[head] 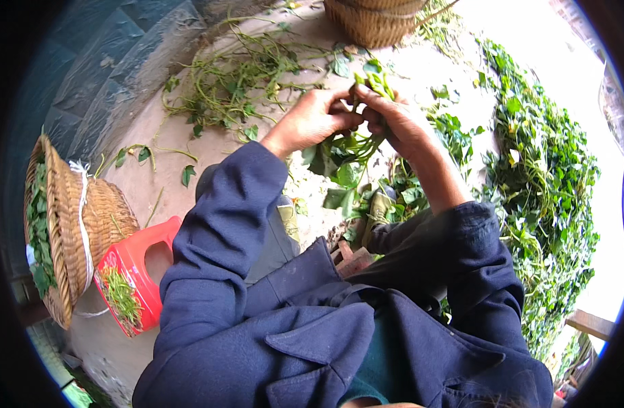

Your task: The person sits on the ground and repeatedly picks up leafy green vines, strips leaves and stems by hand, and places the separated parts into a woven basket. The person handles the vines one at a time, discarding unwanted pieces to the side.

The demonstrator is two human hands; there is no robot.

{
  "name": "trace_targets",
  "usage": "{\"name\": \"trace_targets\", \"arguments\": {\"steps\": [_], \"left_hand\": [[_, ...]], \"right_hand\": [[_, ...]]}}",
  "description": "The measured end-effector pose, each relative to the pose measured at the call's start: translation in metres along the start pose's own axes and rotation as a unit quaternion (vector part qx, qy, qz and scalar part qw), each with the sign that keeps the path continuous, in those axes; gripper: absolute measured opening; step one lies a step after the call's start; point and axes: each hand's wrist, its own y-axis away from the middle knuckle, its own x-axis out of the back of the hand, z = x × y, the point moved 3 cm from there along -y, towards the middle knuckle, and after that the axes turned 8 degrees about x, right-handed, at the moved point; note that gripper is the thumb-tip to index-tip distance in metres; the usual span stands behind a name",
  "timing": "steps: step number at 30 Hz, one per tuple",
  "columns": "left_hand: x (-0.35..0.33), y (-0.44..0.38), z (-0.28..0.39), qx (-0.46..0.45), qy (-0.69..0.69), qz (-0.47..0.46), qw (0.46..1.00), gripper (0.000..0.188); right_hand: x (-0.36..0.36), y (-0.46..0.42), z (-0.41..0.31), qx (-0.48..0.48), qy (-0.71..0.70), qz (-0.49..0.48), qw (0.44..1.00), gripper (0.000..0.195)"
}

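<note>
My left hand [317,118] and my right hand [393,120] meet at the upper middle, in front of me. My right hand is closed around a small bunch of green leafy stems [377,84], whose cut-looking ends point up while the leaves hang below. The fingers of my left hand pinch a green stalk at the left side of this bunch. Just past my hands on the left, a tangle of bare vine stems [225,84] lies on the concrete floor. Loose green leaves [350,176] show beneath my hands, near my shoes.
A long heap of leafy vines [541,188] runs down the right side. At the left, a wicker basket [95,214] holding leaves stands beside a cut-open red plastic container [147,288] with thin green stems. Another wicker basket [375,25] stands at the top.
</note>
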Motion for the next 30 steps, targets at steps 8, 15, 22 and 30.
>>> {"name": "trace_targets", "arguments": {"steps": [8,15,22,30], "left_hand": [[-0.001,-0.027,-0.016,-0.001,-0.002,-0.026,1.000,0.038],[0.008,-0.035,-0.022,-0.004,-0.013,0.058,0.998,0.025],[0.004,-0.037,-0.017,-0.114,-0.340,0.304,0.883,0.015],[0.060,-0.015,-0.022,-0.008,0.170,0.276,0.946,0.023]], "right_hand": [[0.059,-0.028,-0.002,0.060,-0.069,0.070,0.993,0.022],[0.067,-0.030,-0.006,0.078,-0.059,0.032,0.995,0.019],[0.036,-0.013,-0.003,0.119,0.069,-0.001,0.990,0.024],[0.071,-0.013,-0.013,0.122,-0.244,0.019,0.962,0.020]]}}
